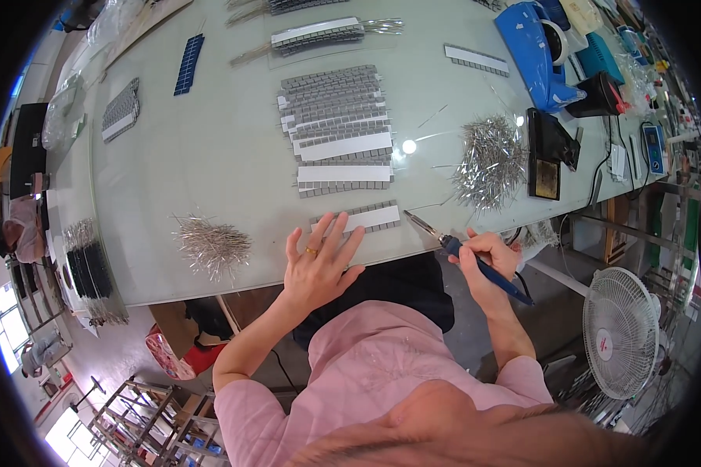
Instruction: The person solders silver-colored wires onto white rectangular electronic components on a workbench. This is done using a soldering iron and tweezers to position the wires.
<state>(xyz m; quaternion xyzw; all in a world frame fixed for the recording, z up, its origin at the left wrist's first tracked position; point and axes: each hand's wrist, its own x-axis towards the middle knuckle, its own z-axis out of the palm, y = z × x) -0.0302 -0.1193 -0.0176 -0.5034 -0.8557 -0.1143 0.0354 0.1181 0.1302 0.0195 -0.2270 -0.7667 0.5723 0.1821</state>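
The right hand (492, 255) grips a soldering iron (449, 244); the left hand (318, 265), spread, touches one strip (379, 217). The stacked strips (344, 145) beyond it: done or waiting, I can't tell.

A pale pink top (370, 335) has short, plain sleeves (249, 409) and a faint pattern (409, 364) on its front. Beyond the top's hem shows a dark lower garment (420, 288); brownish hair (483, 447) overlaps the top's near end. Ahead of the top, the left hand's (317, 276) fingers (337, 231) carry one slim gold-coloured ring (311, 250).
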